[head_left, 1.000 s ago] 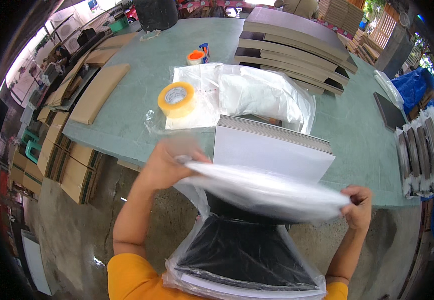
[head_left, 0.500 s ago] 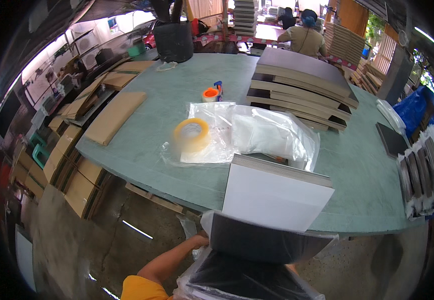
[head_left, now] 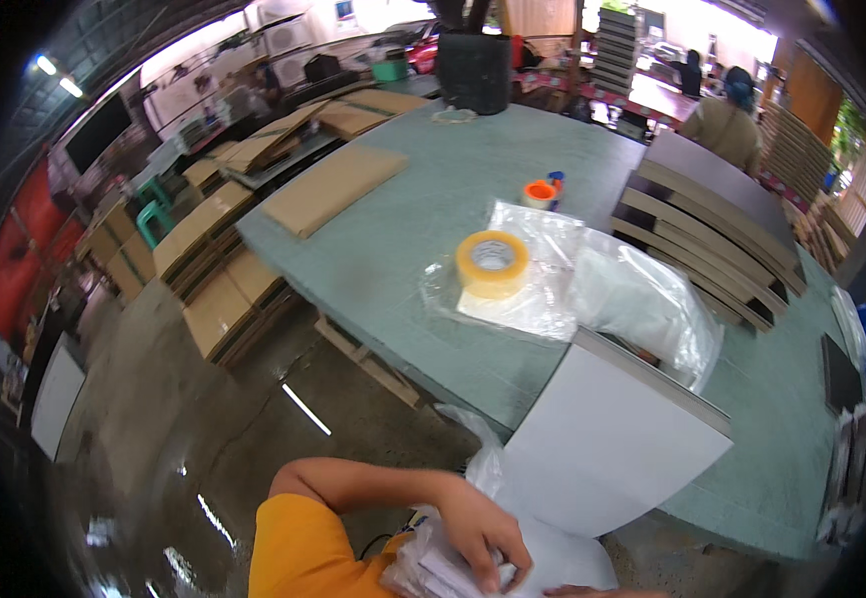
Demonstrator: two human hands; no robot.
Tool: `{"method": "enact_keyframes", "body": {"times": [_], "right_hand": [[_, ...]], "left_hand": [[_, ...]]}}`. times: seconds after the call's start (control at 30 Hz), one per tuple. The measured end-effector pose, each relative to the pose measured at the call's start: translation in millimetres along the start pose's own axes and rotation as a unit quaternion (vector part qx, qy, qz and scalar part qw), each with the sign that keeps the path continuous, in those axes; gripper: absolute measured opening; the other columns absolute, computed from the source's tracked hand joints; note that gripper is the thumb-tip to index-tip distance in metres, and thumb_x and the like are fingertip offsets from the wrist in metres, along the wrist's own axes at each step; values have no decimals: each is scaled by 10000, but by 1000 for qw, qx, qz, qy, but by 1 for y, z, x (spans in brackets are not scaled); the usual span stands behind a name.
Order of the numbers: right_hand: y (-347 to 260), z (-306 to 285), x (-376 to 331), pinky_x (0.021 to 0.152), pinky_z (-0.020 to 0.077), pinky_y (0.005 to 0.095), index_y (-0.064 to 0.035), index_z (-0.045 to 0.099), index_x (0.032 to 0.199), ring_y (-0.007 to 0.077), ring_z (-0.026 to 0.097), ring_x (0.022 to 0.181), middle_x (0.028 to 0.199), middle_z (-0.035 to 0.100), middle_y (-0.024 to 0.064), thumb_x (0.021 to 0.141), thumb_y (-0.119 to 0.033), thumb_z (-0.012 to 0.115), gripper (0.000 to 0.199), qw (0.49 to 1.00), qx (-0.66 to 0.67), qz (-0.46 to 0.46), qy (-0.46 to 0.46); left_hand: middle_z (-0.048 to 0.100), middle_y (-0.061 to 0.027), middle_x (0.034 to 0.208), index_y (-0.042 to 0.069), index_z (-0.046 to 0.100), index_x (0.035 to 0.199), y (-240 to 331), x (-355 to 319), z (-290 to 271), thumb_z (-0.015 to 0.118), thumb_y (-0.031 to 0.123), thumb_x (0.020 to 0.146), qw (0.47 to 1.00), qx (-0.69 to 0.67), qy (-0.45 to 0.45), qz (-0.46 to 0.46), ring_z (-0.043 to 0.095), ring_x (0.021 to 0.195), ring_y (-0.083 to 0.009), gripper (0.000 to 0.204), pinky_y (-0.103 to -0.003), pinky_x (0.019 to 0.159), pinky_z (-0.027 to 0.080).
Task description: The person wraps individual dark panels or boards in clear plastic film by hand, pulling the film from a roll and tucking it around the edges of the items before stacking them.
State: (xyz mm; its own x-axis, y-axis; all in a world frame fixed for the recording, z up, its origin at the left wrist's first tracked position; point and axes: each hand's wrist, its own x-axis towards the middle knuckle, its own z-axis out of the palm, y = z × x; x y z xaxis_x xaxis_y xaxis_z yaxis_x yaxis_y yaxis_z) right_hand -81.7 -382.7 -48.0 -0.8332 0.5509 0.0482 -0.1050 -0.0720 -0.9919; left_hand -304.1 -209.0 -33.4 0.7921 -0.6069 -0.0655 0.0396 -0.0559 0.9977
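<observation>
My left hand [head_left: 483, 538] is at the lower edge, its fingers bent down onto clear plastic wrap [head_left: 418, 563] around white, flat pieces held close to my body. Only a sliver of my right hand [head_left: 602, 592] shows at the bottom edge, beside a pale sheet [head_left: 563, 553]; its fingers are hidden. Just beyond, a stack of boards with a white face [head_left: 617, 434] tilts at the table's near edge. Clear plastic bags [head_left: 637, 289] lie behind it. A roll of clear yellowish tape [head_left: 493, 261] rests on the flat bags to their left.
The green table [head_left: 373, 264] bears a stack of dark-topped panels [head_left: 722, 189] at right and a flat cardboard piece [head_left: 338, 189] at left. An orange tape roll [head_left: 539, 195] stands farther back. Cardboard stacks [head_left: 219, 299] are on the floor at left. A person [head_left: 727, 125] is in the background.
My view has swung left, so the table sits farther right. The dark panel in plastic has gone from the front. My left hand has come over the wrapped pieces near my body.
</observation>
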Motion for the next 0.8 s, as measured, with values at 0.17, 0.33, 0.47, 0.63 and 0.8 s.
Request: {"method": "enact_keyframes", "body": {"times": [0.17,0.33,0.47,0.63,0.8], "right_hand": [[113,27,3,972,236,419,-7,455,1164,335,339,1174,1216,404,233,796,-279,521,463,939,-131,115,298],[154,-49,26,990,228,366,29,352,1226,283,300,1197,1275,339,197,847,-466,395,625,916,-144,352,124],[154,-79,-1,776,395,284,4,524,989,173,485,958,1045,517,114,810,-239,513,303,878,-159,47,450],[4,-78,75,641,410,217,-19,579,840,73,521,711,794,581,5,746,-145,619,162,844,-2,-51,533],[22,-68,57,676,418,239,-18,581,850,91,527,745,807,583,21,709,-124,665,195,890,-6,22,455]], "left_hand": [[563,-143,784,14,522,875,-210,17,48,527,250,788,906,114,350,-208,550,749,-275,252,-381,640,411],[551,-180,697,-10,534,813,-186,57,-7,540,243,756,886,210,403,-97,548,661,-324,260,-403,602,424],[521,-172,1000,30,445,1127,-6,73,-62,511,374,808,885,167,413,133,502,939,-272,474,-372,839,388],[542,-73,985,22,503,1053,9,16,-65,597,170,758,702,31,697,144,517,883,-145,343,-291,786,411],[520,-6,761,29,510,1030,-19,31,-64,665,79,685,755,-29,655,-2,488,723,-71,381,-202,664,402]]}}
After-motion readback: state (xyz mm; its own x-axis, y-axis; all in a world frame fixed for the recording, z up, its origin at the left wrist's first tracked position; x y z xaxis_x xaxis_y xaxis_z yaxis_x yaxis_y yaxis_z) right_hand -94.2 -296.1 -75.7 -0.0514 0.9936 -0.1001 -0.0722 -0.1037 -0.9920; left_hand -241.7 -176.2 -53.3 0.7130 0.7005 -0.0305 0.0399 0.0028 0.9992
